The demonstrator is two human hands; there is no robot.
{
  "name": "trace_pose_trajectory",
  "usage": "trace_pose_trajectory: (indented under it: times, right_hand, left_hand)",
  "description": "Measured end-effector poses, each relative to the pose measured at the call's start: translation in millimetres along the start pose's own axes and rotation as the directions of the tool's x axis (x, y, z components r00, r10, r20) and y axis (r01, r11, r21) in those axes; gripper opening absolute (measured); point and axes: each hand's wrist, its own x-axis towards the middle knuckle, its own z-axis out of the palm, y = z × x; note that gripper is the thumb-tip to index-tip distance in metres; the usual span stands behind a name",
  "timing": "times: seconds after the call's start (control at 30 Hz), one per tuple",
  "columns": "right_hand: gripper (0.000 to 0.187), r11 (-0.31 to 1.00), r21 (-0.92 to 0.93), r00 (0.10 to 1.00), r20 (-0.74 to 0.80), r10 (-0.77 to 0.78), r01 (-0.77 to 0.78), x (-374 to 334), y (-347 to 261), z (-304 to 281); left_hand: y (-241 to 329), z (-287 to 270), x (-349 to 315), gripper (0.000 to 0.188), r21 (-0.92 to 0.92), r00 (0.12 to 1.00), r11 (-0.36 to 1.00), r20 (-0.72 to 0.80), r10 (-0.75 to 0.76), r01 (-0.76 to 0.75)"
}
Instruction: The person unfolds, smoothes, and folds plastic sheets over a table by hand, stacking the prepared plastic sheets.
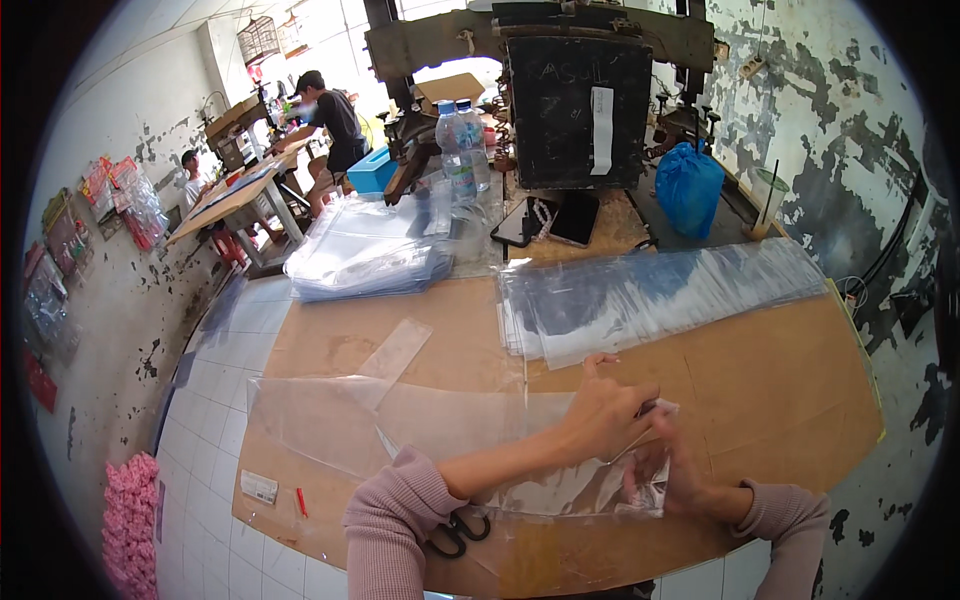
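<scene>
Left hand (pixel 608 408) and right hand (pixel 682 475): both pinched the crumpled rightward end of one clear plastic sheet (pixel 465 415); long axis ran left-right across brown table (pixel 785 395).

Scissors (pixel 458 524) partly hidden behind left forearm (pixel 505 463)

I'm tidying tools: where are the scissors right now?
In the head view, the scissors lie on the brown table near its lower edge, left of centre, their black handles just right of the left sleeve.

Lettering: pale, handwritten, across top of black panel (pixel 556 125) | Print: white slip (pixel 259 487), too small to read
</scene>
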Motion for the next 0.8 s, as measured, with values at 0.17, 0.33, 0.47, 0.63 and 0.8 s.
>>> trace_pose_trajectory:
  times: [0.17,0.33,0.47,0.63,0.8]
  right_hand:
    - [0.03,0.963,-0.267,0.993,-0.102,-0.06,0.031,15,1,-17]
    - [0.023,0.971,-0.196,0.944,-0.27,-0.189,0.138,14,-14,14]
    - [0.028,0.955,-0.07,0.93,-0.217,-0.297,0.289,13,-38,-29]
    - [0.033,0.899,-0.079,0.899,-0.057,-0.435,0.43,-5,-76,-46]
    - [0.057,0.816,-0.147,0.8,0.356,-0.483,0.558,3,-76,-25]
  left_hand:
    - [-12,5,-1,0.017,-0.024,1.0,1.0,-0.011,-0.005,0.005]
    - [13,-14,0,0.039,0.209,0.998,0.977,-0.045,-0.033,0.042]
    - [41,-33,-18,0.047,0.24,0.994,0.968,0.093,0.057,-0.078]
    - [15,-54,-48,0.031,0.484,0.972,0.863,0.231,0.032,-0.144]
    - [-3,-60,-40,0.016,0.144,1.0,0.99,-0.015,0.005,-0.002]
